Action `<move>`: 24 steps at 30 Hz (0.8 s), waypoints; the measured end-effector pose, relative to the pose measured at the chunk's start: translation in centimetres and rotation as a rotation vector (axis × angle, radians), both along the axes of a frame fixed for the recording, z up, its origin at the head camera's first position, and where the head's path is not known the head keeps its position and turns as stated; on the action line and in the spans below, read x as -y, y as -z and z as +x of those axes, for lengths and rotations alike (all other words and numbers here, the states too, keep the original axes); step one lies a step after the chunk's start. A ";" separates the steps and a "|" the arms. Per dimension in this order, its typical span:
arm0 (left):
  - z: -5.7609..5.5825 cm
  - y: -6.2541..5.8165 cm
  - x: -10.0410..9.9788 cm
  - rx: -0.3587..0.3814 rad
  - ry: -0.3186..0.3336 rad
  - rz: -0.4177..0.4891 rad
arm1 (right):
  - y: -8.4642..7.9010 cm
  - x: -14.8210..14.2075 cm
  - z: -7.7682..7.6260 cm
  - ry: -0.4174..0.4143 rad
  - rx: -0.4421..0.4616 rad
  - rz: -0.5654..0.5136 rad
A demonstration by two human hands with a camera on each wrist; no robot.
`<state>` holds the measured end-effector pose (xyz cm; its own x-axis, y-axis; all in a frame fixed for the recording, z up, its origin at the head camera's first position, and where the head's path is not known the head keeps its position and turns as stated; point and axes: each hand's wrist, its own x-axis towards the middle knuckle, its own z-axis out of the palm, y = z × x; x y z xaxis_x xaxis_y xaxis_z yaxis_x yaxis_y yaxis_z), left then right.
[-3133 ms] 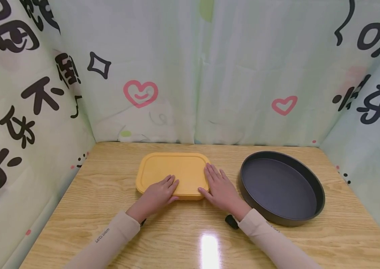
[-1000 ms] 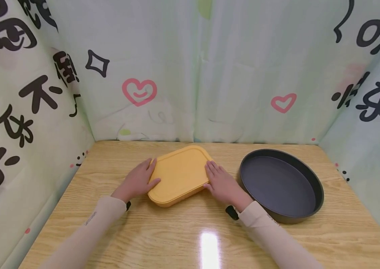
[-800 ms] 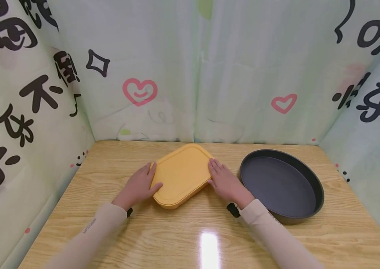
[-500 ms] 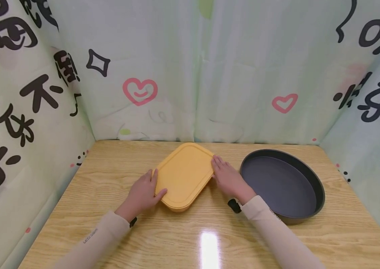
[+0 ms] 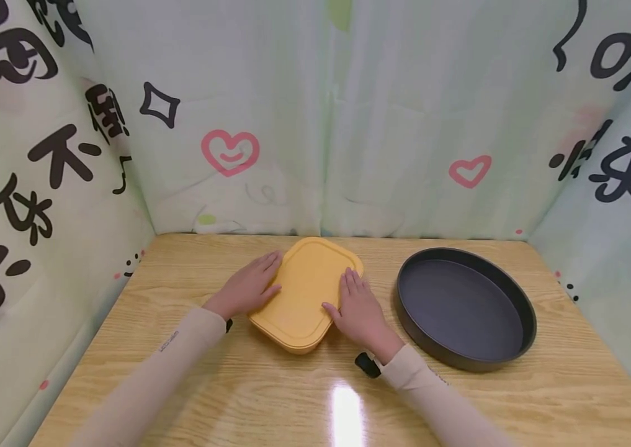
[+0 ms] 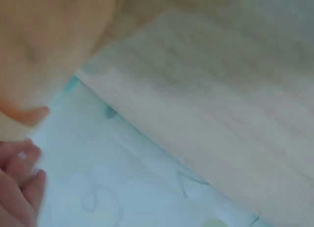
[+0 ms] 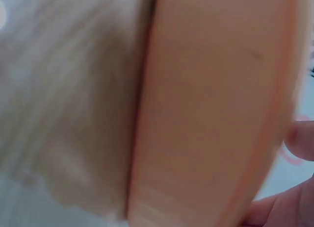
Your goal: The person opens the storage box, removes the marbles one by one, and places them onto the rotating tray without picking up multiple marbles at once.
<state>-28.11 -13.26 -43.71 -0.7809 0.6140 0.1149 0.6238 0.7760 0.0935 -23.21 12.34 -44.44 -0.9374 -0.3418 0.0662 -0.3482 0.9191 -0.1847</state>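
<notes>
A yellow, rounded rectangular box with a lid (image 5: 309, 285) stands turned at an angle on the wooden table, left of the middle in the head view. My left hand (image 5: 249, 287) lies along its left edge, fingers mostly straight. On the opposite side, my right hand (image 5: 361, 313) rests on the lid's right edge with straight fingers and the thumb spread. The box's smooth side wall (image 7: 206, 104) fills much of the right wrist view, with the thumb (image 7: 300, 139) at the rim. The left wrist view is blurred; fingers (image 6: 22, 188) show at its lower left.
A round, dark grey pan (image 5: 463, 310) with a low wall stands right of the box, close to my right forearm. Printed cloth (image 5: 393, 124) hangs behind the table (image 5: 270, 397) and on both sides.
The box has turned counter-clockwise from lying crosswise. My left hand has moved from its near edge to the left side, lately farther up it. My right hand has shifted back over the lid.
</notes>
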 end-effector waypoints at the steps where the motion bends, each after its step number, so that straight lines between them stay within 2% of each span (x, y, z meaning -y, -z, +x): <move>1: -0.5 0.1 0.0 0.020 0.026 -0.011 | 0.2 0.3 0.1 0.005 0.012 0.000; 3: -1.1 0.2 0.1 0.067 0.062 -0.024 | 0.5 0.6 0.2 0.013 0.035 -0.005; 5: -1.2 0.4 0.2 0.104 0.067 -0.043 | 0.7 0.6 0.2 0.012 0.044 -0.014; 9: -0.6 0.7 0.3 0.115 0.048 -0.027 | 0.5 0.3 0.0 -0.019 0.052 -0.016; 13: 0.7 1.0 0.1 0.087 0.013 0.013 | 0.3 -0.2 -0.4 -0.057 0.032 0.002; 16: 1.9 1.3 -0.3 0.080 -0.037 0.042 | 0.3 -0.4 -0.9 -0.064 0.013 0.019; 24: 4.8 1.8 -2.3 0.076 -0.208 0.127 | 0.5 -1.0 -2.1 -0.099 -0.042 0.059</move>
